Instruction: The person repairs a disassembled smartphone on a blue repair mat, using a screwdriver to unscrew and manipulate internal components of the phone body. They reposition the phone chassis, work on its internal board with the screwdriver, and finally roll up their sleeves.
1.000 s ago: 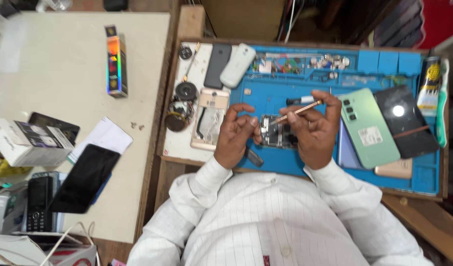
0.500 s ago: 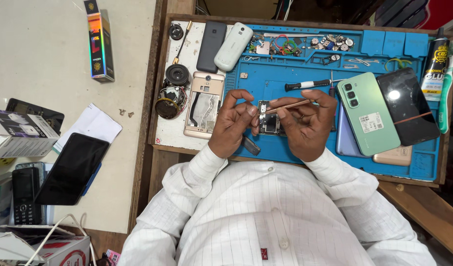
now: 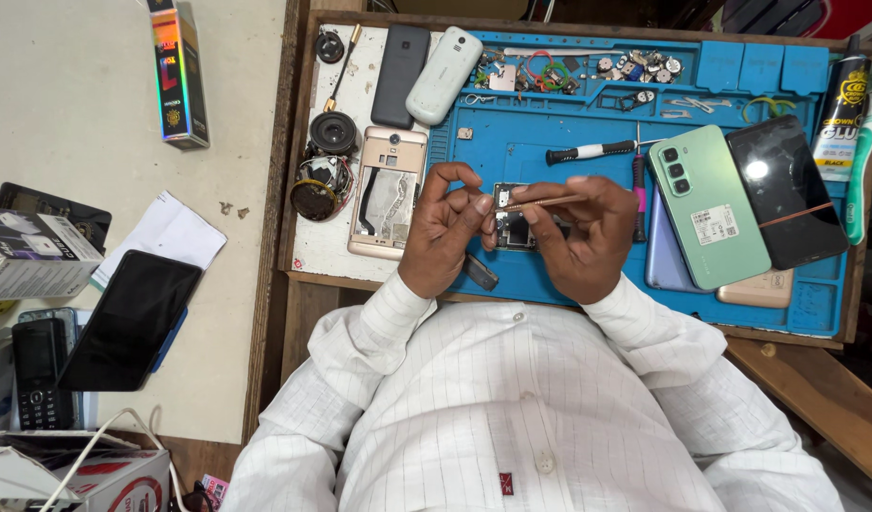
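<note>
— What's changed? The right hand (image 3: 588, 237) has lowered its thin copper tool (image 3: 540, 201) level over the circuit board (image 3: 512, 223)
— Left hand (image 3: 445, 232) pinches the board on the blue mat (image 3: 569, 114), so probing continues

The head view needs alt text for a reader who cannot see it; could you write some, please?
Over a blue work mat, the left hand steadies a small circuit board while the right hand holds a thin copper-coloured tool to it; phones lie around.
</note>
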`<act>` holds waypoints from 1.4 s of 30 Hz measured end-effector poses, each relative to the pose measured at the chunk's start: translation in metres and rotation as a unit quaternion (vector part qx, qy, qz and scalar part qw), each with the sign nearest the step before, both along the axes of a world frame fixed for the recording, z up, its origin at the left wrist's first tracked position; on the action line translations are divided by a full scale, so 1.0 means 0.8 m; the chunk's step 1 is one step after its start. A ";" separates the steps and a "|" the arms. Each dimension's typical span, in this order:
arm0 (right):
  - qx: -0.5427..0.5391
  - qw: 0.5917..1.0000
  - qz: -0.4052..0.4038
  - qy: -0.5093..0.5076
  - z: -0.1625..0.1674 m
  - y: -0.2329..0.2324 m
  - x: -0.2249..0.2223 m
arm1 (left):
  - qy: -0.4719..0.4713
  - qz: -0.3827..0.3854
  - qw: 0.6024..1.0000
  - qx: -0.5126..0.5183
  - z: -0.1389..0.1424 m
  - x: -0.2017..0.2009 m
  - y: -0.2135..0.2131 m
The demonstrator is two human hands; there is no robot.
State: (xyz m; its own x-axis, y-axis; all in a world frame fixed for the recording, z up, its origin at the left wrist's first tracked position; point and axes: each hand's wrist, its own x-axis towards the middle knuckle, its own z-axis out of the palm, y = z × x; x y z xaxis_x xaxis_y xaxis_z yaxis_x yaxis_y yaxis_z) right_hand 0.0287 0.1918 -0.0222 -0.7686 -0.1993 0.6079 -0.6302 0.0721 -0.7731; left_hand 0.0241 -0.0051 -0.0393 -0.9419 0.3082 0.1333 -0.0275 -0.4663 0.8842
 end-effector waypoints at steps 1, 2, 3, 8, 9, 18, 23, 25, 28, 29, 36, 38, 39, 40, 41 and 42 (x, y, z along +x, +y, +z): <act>0.019 0.999 -0.007 0.025 0.000 -0.001 0.000 | -0.004 0.004 1.000 -0.002 0.000 0.001 0.001; 0.028 0.999 -0.009 0.032 0.000 -0.001 0.000 | -0.008 0.008 1.000 -0.004 0.000 0.002 0.001; 0.036 0.999 -0.011 0.039 0.000 -0.001 0.000 | -0.010 0.008 1.000 -0.004 0.000 0.002 0.001; 0.021 1.000 -0.014 0.014 -0.001 0.000 0.005 | -0.016 0.001 1.000 -0.002 0.002 0.002 0.002; 0.013 1.000 -0.012 0.002 -0.002 0.000 0.006 | -0.013 -0.003 1.000 -0.006 0.003 0.001 0.002; 0.017 0.998 -0.041 -0.045 0.013 0.011 0.003 | 0.006 0.064 0.992 -0.107 0.013 -0.007 -0.012; 0.197 0.980 -0.037 0.001 0.032 0.021 -0.012 | 0.197 0.116 0.895 -0.383 0.031 -0.012 -0.034; 0.206 0.978 -0.026 0.007 0.034 0.020 -0.017 | 0.269 0.095 0.858 -0.428 0.038 -0.013 -0.037; 0.210 0.977 -0.016 -0.004 0.034 0.018 -0.018 | 0.287 0.060 0.842 -0.454 0.046 -0.013 -0.036; 0.214 0.977 -0.017 0.003 0.032 0.017 -0.019 | 0.279 0.047 0.844 -0.456 0.047 -0.012 -0.035; 0.241 0.970 -0.010 0.026 0.023 0.016 -0.021 | 0.273 0.044 0.845 -0.457 0.041 -0.011 -0.030; 0.246 0.969 -0.010 0.029 0.022 0.016 -0.021 | 0.284 0.047 0.841 -0.459 0.037 -0.013 -0.030; 0.245 0.969 -0.010 0.029 0.022 0.015 -0.021 | 0.283 0.046 0.842 -0.456 0.036 -0.013 -0.030; 0.244 0.969 -0.009 0.030 0.021 0.015 -0.021 | 0.282 0.046 0.844 -0.454 0.034 -0.013 -0.030; 0.245 0.969 -0.010 0.031 0.021 0.015 -0.022 | 0.282 0.045 0.845 -0.452 0.033 -0.013 -0.030; 0.246 0.969 -0.011 0.033 0.021 0.015 -0.022 | 0.282 0.045 0.843 -0.455 0.033 -0.013 -0.030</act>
